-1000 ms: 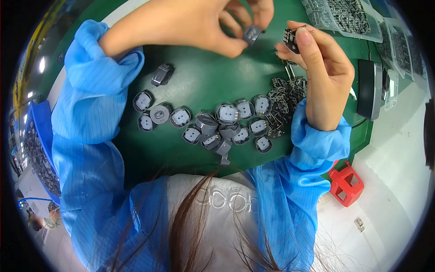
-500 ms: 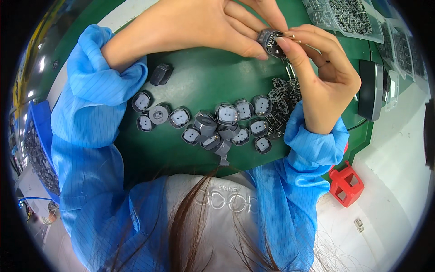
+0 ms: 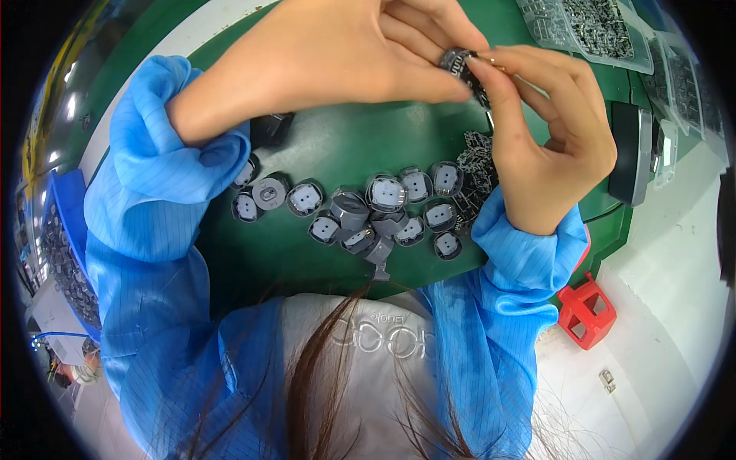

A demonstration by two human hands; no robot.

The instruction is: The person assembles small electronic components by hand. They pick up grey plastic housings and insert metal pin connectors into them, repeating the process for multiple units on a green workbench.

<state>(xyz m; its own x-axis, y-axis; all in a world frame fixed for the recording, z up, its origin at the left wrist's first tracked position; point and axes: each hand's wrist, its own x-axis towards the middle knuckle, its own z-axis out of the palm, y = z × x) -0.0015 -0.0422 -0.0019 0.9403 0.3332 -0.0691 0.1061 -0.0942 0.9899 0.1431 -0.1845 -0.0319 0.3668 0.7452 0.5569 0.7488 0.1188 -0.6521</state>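
Above the far part of the green table, my left hand (image 3: 330, 61) grips a small round black housing (image 3: 458, 61) between thumb and fingers. My right hand (image 3: 556, 146) is closed in a pinch against the housing's right side. A thin metal part (image 3: 495, 63) sticks out between its thumb and forefinger; its exact shape is too small to make out. Below the hands, several round grey housings with pale inner faces (image 3: 385, 193) lie loosely grouped. Beside them, partly behind my right wrist, is a heap of small metal pieces (image 3: 477, 170).
A dark housing (image 3: 270, 129) lies beside my left sleeve. Clear plastic trays of metal parts (image 3: 598, 31) stand at the far right, with a black box-shaped device (image 3: 629, 153) nearer. A blue bin (image 3: 73, 199) holds grey parts at left. A red plastic holder (image 3: 586, 313) sits at right.
The housing has tilted in my fingers. My left forearm has shifted slightly nearer, covering part of the dark housing beside the sleeve. My right hand stays pinched at the housing.
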